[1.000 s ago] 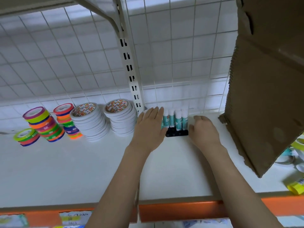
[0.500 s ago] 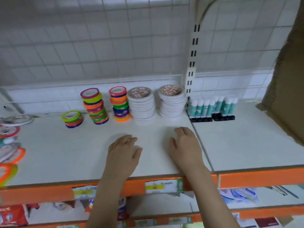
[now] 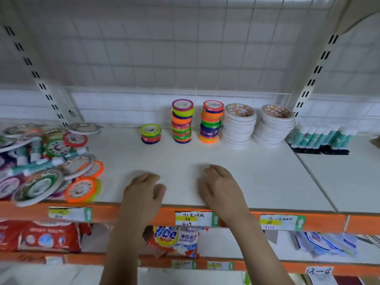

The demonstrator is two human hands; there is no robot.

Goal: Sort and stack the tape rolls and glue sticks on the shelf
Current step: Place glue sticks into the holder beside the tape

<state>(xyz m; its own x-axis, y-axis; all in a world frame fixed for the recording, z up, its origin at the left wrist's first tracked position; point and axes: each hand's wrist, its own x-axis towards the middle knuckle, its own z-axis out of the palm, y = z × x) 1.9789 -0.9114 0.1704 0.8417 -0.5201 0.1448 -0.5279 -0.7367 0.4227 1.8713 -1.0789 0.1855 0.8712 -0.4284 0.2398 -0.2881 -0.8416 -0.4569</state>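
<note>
Hovering over the front of the white shelf (image 3: pixel 205 159), both hands are palm-down and holding nothing: the left hand (image 3: pixel 141 194) has its fingers loosely bent, grip relaxed, and the right hand (image 3: pixel 221 188) looks the same, fingers spread a bit and slack. They sit side by side near the orange front edge (image 3: pixel 320 222), well apart from any of the stock. Along the back, things are already tidy: a short stack (image 3: pixel 150 134) of coloured tape, then two taller coloured stacks (image 3: pixel 182 121) and (image 3: pixel 211 121), then two stacks of white tape rolls (image 3: pixel 238 125) and (image 3: pixel 274 124), all standing close together in a row. Just right of those, past the upright, the glue sticks (image 3: pixel 322 138) stand upright in a tight row with black bases (pretty blurry out there, can't count them). Over on the far left is the messy pile (image 3: pixel 45 161), loose tape rolls lying flat and overlapping with a few glue sticks thrown across them, some rolls right at the shelf's front edge. Price tags (image 3: pixel 193 219) are stuck on the orange edge, and packets (image 3: pixel 176 241) sit on the shelf below.
</note>
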